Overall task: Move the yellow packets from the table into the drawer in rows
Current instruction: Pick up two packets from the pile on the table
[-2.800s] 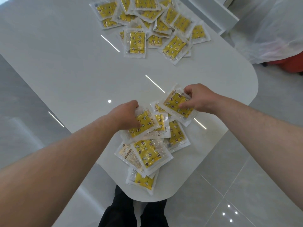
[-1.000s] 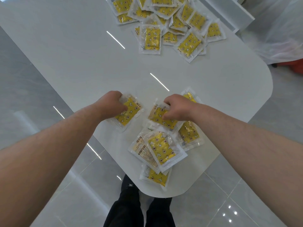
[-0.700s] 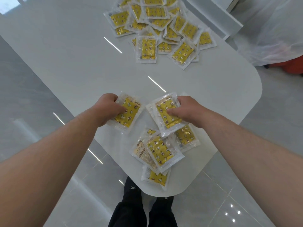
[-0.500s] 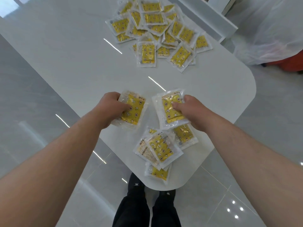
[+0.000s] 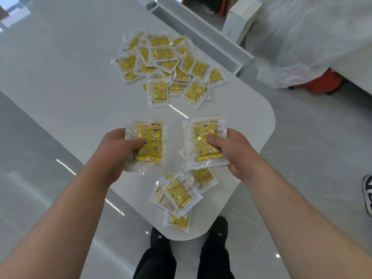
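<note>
My left hand [image 5: 115, 147] grips a stack of yellow packets [image 5: 150, 141] in clear wrap, thumb on top, lifted above the white table [image 5: 70, 87]. My right hand [image 5: 234, 150] grips another stack of yellow packets [image 5: 203, 135] the same way, beside the first. Below my hands a small heap of packets [image 5: 178, 195] lies near the table's front edge. A large pile of packets [image 5: 167, 67] is spread further back on the table. No drawer can be made out.
A long white shelf or ledge [image 5: 201, 35] runs behind the table, with a white box [image 5: 240, 19] past it. Clear plastic sheeting [image 5: 312, 37] covers something at the right, over a red object [image 5: 324, 83]. A shoe [image 5: 367, 194] shows on the grey floor at the right edge.
Both hands have lifted their packets off the near heap and turned them upright, side by side. The view has tilted up, showing more of the far pile and the shelf.
</note>
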A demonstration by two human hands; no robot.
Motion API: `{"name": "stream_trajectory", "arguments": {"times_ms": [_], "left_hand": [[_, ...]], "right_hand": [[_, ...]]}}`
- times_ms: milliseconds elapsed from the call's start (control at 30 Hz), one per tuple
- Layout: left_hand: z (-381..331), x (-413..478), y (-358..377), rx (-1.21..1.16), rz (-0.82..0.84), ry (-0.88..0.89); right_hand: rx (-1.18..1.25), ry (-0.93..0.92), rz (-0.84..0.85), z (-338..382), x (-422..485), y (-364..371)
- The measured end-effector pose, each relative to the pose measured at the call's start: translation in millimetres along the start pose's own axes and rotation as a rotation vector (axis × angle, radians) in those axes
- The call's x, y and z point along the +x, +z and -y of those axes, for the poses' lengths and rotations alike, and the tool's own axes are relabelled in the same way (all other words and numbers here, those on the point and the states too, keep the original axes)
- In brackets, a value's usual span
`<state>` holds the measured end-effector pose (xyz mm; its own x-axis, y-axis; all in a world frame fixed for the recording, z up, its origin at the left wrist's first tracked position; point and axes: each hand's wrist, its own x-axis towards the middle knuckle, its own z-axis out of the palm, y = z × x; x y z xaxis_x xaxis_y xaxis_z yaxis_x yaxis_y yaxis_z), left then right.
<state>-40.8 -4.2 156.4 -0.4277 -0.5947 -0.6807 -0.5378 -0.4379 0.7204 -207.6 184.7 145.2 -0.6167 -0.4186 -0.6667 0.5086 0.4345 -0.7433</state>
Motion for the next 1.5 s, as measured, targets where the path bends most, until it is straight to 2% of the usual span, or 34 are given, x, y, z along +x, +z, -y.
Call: {"name": "stream_trajectory", "arguments": {"times_ms": [200,500,800,1067,1500], "left_hand": [[-31,-6,47,0.003,0.021,0.045],[-69,-34,155,-0.090,-0.059,-0.019],[-107,-36,237,-0.143,-0.130,-0.014],[-149,4,287,-0.177,-0.134,0.002],[-252,114,347,-0.323,-0.179,-0.091]], "right_hand": [[0.049,-0.016,-0.026,30,6,-53],[0.031,0.000,0.073,77,25,-160],[-0.012,-0.029,0.138,136,63,-234],[-0.045,-0.017,0.185,184,113,-269],[-0.227,0.000,0.223,306,252,-301]]}}
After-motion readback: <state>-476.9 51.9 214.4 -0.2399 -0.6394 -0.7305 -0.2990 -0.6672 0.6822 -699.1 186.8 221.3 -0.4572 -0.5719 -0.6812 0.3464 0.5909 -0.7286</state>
